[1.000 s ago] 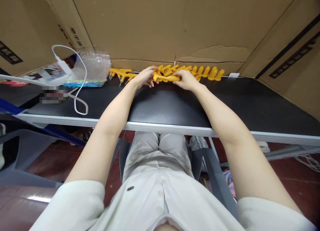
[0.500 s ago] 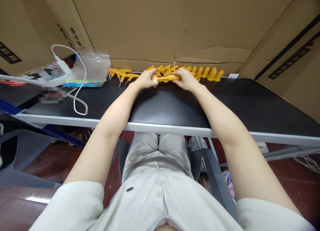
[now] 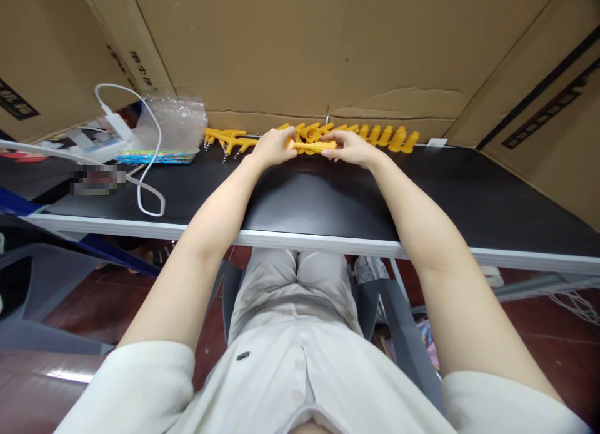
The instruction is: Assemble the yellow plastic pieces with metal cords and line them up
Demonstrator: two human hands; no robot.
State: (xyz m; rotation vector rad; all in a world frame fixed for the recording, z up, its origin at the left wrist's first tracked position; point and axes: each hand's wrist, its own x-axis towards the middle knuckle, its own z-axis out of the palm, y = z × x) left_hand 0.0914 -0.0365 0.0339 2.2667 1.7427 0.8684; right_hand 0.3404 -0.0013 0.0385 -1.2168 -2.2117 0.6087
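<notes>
Over the back of the black table, my left hand [image 3: 276, 147] and my right hand [image 3: 350, 149] hold a long yellow plastic corkscrew piece [image 3: 313, 146] level between them. My left fingers pinch its narrower left end, and my right fingers close around its wider right end. Both ends are partly hidden by the fingers. Right behind it lies a pile of yellow plastic pieces [image 3: 312, 132]. To the left of my left hand lie yellow corkscrews [image 3: 229, 140] with metal spirals. Several yellow sleeves [image 3: 396, 137] stand upright right of my right hand.
A clear plastic bag [image 3: 175, 118] rests on a colourful packet [image 3: 159, 157] at the left. A white cable [image 3: 159, 131] loops over the tabletop there. Cardboard [image 3: 300, 52] walls in the back and both sides. The metal table edge [image 3: 319, 241] runs before my lap.
My right hand has shifted slightly, its fingers now at the right end of the yellow piece. More of the piece's length shows between my hands. My left hand has turned a little.
</notes>
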